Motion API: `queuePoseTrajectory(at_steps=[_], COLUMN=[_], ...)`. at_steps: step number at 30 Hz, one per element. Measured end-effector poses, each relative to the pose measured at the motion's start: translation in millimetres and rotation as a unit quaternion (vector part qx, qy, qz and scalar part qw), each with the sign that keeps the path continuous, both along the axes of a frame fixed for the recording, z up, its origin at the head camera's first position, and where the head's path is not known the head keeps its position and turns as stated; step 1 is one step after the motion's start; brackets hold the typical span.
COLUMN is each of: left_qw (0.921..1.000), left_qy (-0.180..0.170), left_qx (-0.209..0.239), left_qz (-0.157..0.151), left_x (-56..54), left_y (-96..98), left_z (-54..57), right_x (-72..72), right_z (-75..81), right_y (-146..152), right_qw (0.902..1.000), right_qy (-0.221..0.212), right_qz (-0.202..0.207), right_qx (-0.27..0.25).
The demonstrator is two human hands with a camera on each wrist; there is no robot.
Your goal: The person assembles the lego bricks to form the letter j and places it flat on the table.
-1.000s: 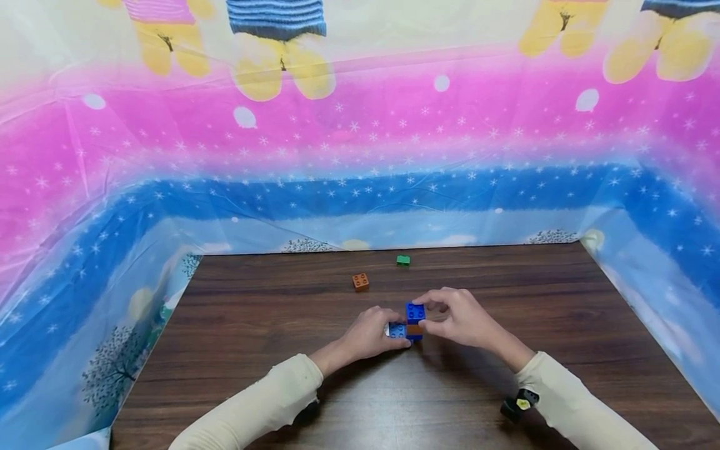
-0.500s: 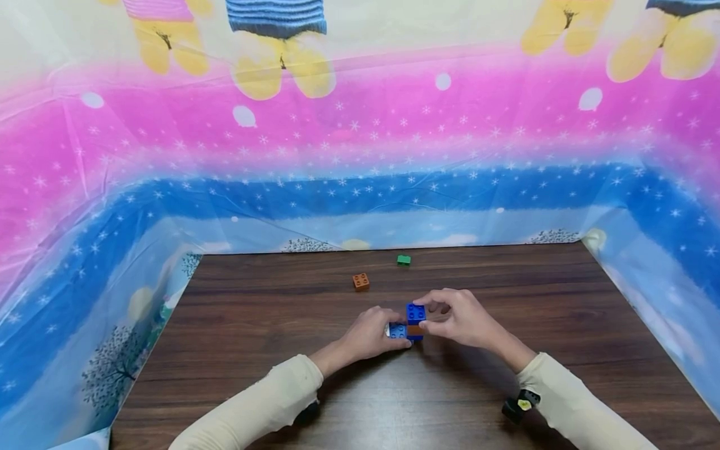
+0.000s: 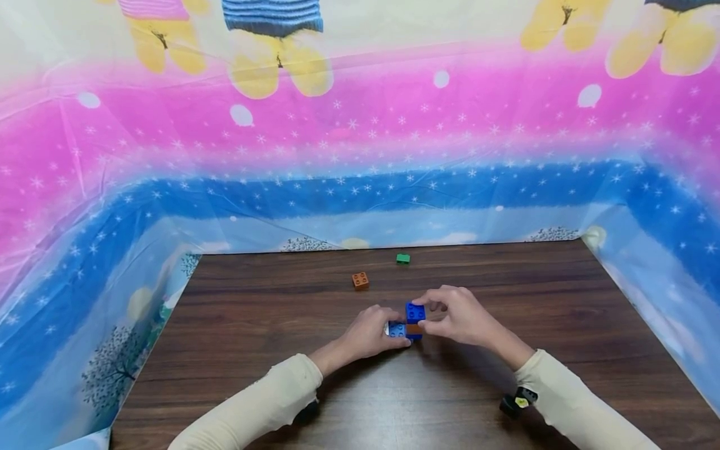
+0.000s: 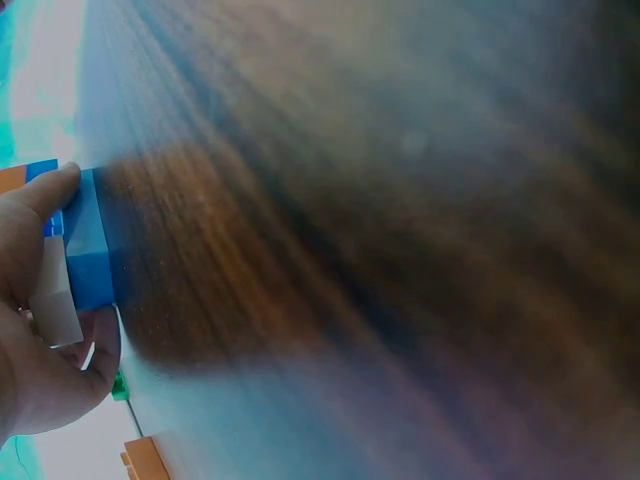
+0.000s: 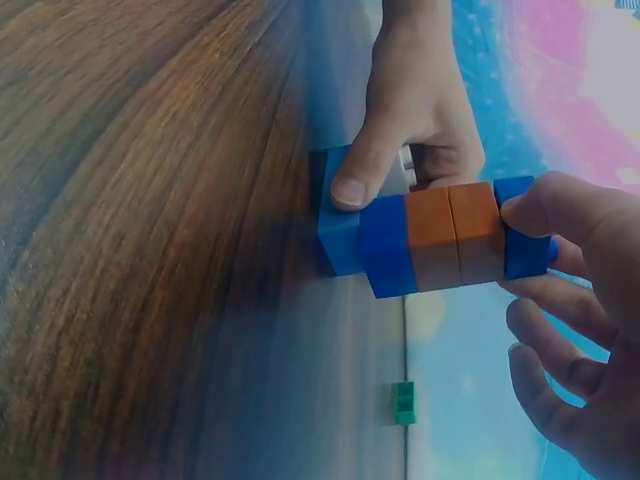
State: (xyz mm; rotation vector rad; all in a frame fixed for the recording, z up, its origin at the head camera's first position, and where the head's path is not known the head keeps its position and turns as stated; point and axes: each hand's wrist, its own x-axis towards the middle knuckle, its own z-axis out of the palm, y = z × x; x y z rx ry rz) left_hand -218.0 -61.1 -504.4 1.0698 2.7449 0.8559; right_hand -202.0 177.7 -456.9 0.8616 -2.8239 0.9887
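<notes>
Your right hand [image 3: 458, 319] pinches the top dark blue block [image 3: 415, 312] of the tower [image 5: 432, 242]. Your left hand [image 3: 367, 332] holds the light blue block [image 5: 343, 243] at its foot, on the worktop [image 3: 253, 300]. It looks like you are pushing the top block on. Next, press straight down, hold the bottom steady, then let go softly. From your head, the white block [image 4: 58, 295] is mostly hidden. I can't tell if the top block is tight.

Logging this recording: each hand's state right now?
Left hand: gripping the light blue studded plastic brick.
Right hand: pinching the topmost dark blue square plastic brick.
</notes>
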Motion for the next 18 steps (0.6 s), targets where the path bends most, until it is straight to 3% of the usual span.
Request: queuePoseTrajectory(at_steps=[6,18], left_qw=[1.0000,1.0000], left_qy=[-0.001,0.004], left_qx=[0.001,-0.001], left_qz=[0.005,-0.001], left_x=[0.6,0.7], left_y=[0.8,0.7], left_z=[0.1,0.0], right_x=[1.7,2.0], right_z=[2.3,-1.8], right_y=[-1.0,4.5], right_qw=[0.9998,0.9997], right_qy=[-0.019,-0.014], right_qz=[-0.010,0.014], right_qx=[0.000,-0.012])
